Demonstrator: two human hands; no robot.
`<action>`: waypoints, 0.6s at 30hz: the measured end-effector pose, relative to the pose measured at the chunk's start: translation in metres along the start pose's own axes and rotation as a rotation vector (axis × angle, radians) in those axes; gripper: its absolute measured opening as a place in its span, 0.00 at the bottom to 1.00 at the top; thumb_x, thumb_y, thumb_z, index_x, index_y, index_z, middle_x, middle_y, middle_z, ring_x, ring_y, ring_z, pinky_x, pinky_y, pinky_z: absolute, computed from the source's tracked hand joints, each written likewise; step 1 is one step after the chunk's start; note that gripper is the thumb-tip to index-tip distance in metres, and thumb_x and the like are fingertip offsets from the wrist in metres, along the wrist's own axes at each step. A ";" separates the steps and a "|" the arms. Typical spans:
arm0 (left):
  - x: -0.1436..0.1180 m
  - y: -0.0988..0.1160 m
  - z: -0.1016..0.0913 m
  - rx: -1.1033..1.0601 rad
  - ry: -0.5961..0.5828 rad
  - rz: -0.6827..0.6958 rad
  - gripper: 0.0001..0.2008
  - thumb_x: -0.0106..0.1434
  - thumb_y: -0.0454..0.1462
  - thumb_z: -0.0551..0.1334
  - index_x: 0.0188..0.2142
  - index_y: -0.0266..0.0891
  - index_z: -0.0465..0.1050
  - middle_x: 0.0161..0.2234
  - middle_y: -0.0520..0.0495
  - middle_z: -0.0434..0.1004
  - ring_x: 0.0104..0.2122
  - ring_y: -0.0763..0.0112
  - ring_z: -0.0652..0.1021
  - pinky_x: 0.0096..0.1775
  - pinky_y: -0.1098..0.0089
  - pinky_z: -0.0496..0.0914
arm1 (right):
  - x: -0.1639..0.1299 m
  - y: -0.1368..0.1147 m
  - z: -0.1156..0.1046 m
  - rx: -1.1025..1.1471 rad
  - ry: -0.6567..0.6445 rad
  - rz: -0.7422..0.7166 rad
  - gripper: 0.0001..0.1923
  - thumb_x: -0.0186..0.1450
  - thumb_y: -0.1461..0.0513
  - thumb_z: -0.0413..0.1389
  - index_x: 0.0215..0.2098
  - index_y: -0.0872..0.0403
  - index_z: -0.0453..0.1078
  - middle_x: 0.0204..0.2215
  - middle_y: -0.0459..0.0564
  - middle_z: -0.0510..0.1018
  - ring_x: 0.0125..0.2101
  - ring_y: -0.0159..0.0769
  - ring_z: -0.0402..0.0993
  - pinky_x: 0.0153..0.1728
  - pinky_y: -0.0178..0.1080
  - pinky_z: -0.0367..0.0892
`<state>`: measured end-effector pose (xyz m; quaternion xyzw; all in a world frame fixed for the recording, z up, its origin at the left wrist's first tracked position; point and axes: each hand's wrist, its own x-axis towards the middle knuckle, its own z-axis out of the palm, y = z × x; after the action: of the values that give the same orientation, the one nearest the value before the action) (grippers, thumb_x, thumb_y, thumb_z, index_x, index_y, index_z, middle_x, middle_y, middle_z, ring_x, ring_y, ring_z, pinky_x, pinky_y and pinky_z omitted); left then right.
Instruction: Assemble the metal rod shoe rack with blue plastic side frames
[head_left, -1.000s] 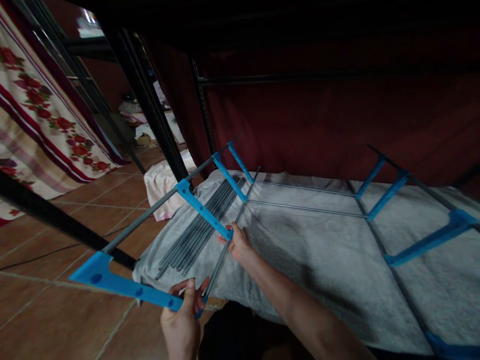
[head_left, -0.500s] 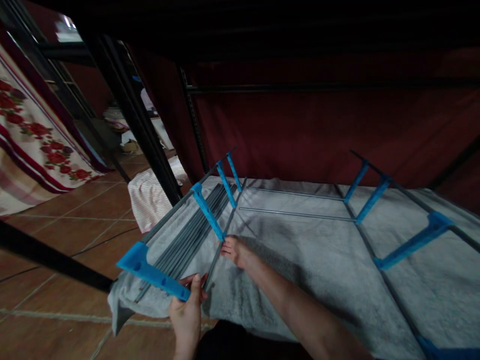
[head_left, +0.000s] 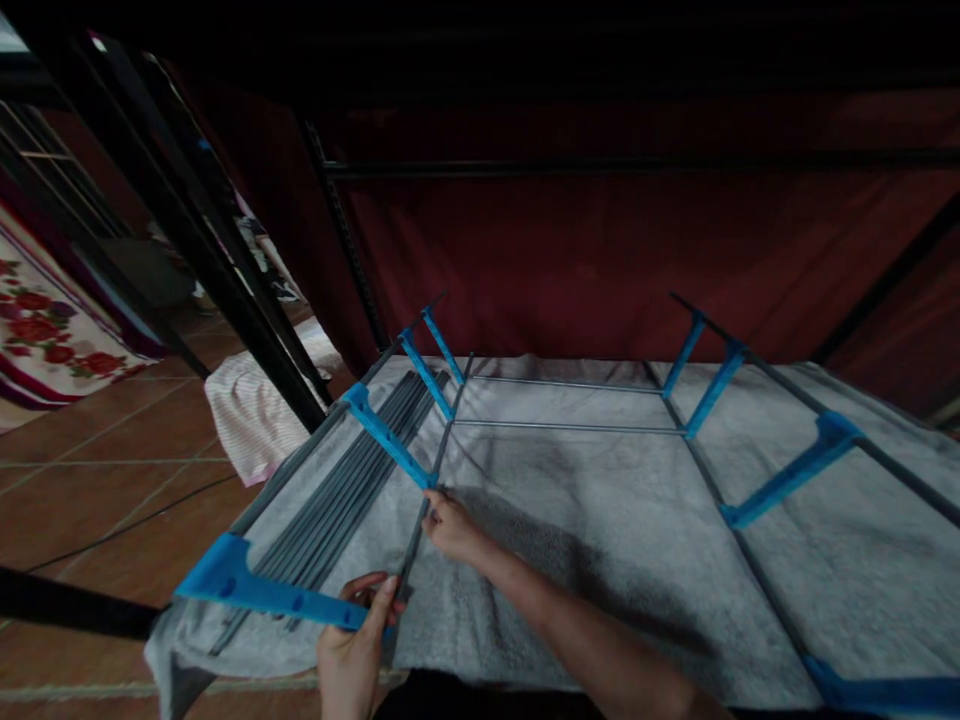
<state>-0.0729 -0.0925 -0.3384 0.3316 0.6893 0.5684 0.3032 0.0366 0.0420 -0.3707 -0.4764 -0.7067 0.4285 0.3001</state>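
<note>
My left hand (head_left: 354, 640) is closed on the inner end of the nearest blue plastic bracket (head_left: 262, 592), thumb on top, at the near end of a grey metal rod (head_left: 417, 540). Farther along that rod, my right hand (head_left: 451, 527) pinches it just below the tip of a second blue bracket (head_left: 390, 437). Two more blue brackets join the rod to an outer grey rail (head_left: 281, 480). A thin cross rod (head_left: 570, 427) spans from this left side to a matching right-hand frame with blue brackets (head_left: 795, 470).
Several loose grey rods (head_left: 345, 480) lie under the left brackets on a grey towel-like cloth (head_left: 585, 490). Black metal posts (head_left: 187, 220) stand at the left, above a tiled floor (head_left: 112, 520). A dark red curtain (head_left: 570, 260) hangs behind.
The view has turned right, so things appear farther left. The nearer cross rod's left end, previously just short of the left rod, now appears to meet it. Both hands stay at the left frame.
</note>
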 end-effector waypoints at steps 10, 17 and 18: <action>0.000 -0.006 0.001 0.049 -0.122 0.010 0.30 0.39 0.58 0.70 0.33 0.37 0.75 0.29 0.45 0.80 0.34 0.55 0.80 0.39 0.62 0.75 | -0.001 -0.003 -0.008 -0.267 0.054 -0.110 0.38 0.63 0.66 0.51 0.69 0.56 0.43 0.65 0.60 0.55 0.62 0.40 0.59 0.59 0.40 0.61; 0.000 -0.022 -0.011 0.153 -0.041 0.047 0.33 0.40 0.58 0.69 0.39 0.39 0.74 0.42 0.40 0.79 0.44 0.48 0.79 0.46 0.54 0.74 | 0.028 -0.012 -0.023 -0.412 0.036 -0.013 0.13 0.68 0.59 0.51 0.51 0.49 0.64 0.53 0.52 0.69 0.45 0.37 0.74 0.45 0.39 0.69; -0.006 -0.026 -0.017 0.179 -0.015 0.068 0.31 0.42 0.58 0.68 0.40 0.40 0.74 0.43 0.40 0.78 0.43 0.48 0.79 0.44 0.53 0.75 | 0.029 -0.011 -0.023 -0.419 0.048 -0.013 0.13 0.69 0.58 0.51 0.51 0.50 0.64 0.52 0.52 0.69 0.45 0.37 0.74 0.44 0.39 0.69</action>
<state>-0.0855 -0.1110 -0.3609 0.3848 0.7232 0.5122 0.2580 0.0404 0.0746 -0.3498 -0.5338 -0.7760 0.2591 0.2139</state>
